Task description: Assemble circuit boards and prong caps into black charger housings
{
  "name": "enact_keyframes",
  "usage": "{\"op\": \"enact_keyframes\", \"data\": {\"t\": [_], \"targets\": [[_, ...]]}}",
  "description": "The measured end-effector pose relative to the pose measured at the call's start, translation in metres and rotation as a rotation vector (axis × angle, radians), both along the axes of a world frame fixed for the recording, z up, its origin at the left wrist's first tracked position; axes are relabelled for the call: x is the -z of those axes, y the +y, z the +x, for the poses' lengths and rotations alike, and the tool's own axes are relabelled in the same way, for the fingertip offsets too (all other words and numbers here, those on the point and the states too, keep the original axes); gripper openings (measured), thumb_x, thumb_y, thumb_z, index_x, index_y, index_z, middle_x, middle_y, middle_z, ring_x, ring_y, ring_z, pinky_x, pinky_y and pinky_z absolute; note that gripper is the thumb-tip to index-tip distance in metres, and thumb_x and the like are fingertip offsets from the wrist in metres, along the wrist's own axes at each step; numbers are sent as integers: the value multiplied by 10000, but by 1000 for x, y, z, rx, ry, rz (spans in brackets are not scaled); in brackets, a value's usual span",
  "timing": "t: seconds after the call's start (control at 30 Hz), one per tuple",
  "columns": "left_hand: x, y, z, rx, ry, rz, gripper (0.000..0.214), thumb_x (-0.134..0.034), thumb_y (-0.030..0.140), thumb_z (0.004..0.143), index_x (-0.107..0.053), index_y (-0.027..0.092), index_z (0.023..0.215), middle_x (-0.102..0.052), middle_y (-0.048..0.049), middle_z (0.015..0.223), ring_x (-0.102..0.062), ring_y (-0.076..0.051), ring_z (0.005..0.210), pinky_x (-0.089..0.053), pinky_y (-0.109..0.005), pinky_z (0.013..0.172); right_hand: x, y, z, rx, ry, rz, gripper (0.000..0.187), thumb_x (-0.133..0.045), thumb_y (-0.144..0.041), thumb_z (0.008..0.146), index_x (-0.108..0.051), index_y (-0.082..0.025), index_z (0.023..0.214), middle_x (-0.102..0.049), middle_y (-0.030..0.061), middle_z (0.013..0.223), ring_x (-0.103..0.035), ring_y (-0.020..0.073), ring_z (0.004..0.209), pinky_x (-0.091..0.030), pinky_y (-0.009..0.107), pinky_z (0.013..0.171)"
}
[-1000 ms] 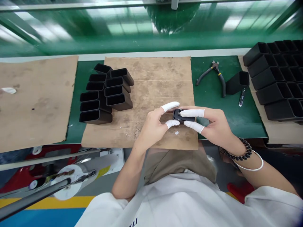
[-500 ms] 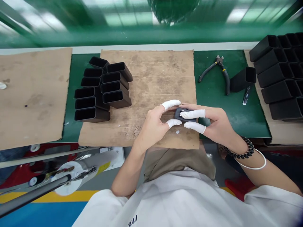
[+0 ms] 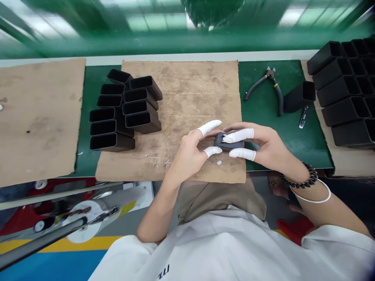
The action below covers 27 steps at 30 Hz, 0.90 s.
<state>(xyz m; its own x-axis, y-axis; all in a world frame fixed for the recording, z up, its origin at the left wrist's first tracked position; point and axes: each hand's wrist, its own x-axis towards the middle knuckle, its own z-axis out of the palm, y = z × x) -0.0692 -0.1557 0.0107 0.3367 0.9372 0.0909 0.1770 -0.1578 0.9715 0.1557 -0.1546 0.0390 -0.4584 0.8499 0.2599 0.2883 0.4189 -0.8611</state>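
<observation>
A small black rectangular tube [image 3: 221,146] stands on the brown cardboard with its top face toward me; white scraps show at its top opening. My left hand [image 3: 190,153] curls round its left end, thumb at the near corner and index finger raised a little behind it. White finger cots cover the thumb and index finger of both hands. From the right, my right hand [image 3: 271,147] grips the tube, index fingertip on the top opening and thumb at the near side. Its remaining fingers pass behind the tube, partly hidden.
Several black rectangular tubes [image 3: 143,121] stand left on the cardboard sheet [image 3: 193,89]. Diagonal cutters [image 3: 278,93], a single black tube [image 3: 294,97] and a small blade tool [image 3: 304,117] lie on the green mat. More tubes [image 3: 345,111] fill the right side.
My left index finger has lifted slightly away from the tube's far edge. My right index finger has shifted a little on the top, and its hand has opened slightly wider behind.
</observation>
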Motion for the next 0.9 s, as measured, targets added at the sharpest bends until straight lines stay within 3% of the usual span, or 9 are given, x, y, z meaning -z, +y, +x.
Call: {"op": "enact_keyframes", "data": {"t": [0.13,0.27,0.4,0.53,0.67,0.8,0.9], "targets": [[-2,-4,-7,64,-62,-1,676,-732,221,881,-480,295,1504,-686,-71,1380,-637,-292,1303,-486,-504,1167,-3,4,4,-18,-155,134,231,-788,-287,863,-763,-259,1091,-741,52,1007,-700,189,854,-575,319,766],[2,-11,-24,-65,-91,127,788,-818,253,818,-455,312,1515,-621,-93,1450,-612,-289,1326,-474,-479,1165,-12,4,5,-52,-164,300,216,-756,-209,879,-727,-271,1083,-704,16,917,-669,156,769,-547,271,674],[11,-18,-37,-163,-99,177,794,-836,263,804,-467,325,1504,-655,-78,1387,-613,-270,1318,-453,-466,1173,-10,1,3,78,-129,457,243,-766,-192,866,-708,-255,1093,-669,32,925,-656,163,776,-542,278,663],[13,-20,-37,-207,-62,158,734,-822,301,818,-502,297,1478,-673,-84,1350,-625,-279,1296,-452,-486,1172,-3,-1,1,12,-191,379,192,-711,-201,912,-697,-254,1096,-666,24,890,-652,154,736,-531,268,624],[11,-20,-34,-207,-62,128,674,-805,289,830,-538,313,1449,-683,-59,1338,-615,-290,1312,-431,-482,1194,0,-5,-3,172,-35,438,236,-777,-222,860,-686,-276,1070,-680,33,939,-671,184,796,-553,311,683],[9,-21,-34,-213,-52,99,638,-792,267,835,-560,297,1428,-687,-62,1338,-611,-284,1321,-426,-493,1200,9,-6,-5,76,-223,315,135,-665,-248,946,-686,-247,1079,-687,44,928,-672,179,781,-538,287,663],[6,-25,-29,-216,-22,91,639,-789,260,831,-565,276,1429,-672,-77,1372,-598,-283,1339,-425,-496,1204,13,-5,-4,64,-284,276,160,-688,-254,934,-682,-229,1092,-687,48,940,-668,182,793,-525,282,671]]}}
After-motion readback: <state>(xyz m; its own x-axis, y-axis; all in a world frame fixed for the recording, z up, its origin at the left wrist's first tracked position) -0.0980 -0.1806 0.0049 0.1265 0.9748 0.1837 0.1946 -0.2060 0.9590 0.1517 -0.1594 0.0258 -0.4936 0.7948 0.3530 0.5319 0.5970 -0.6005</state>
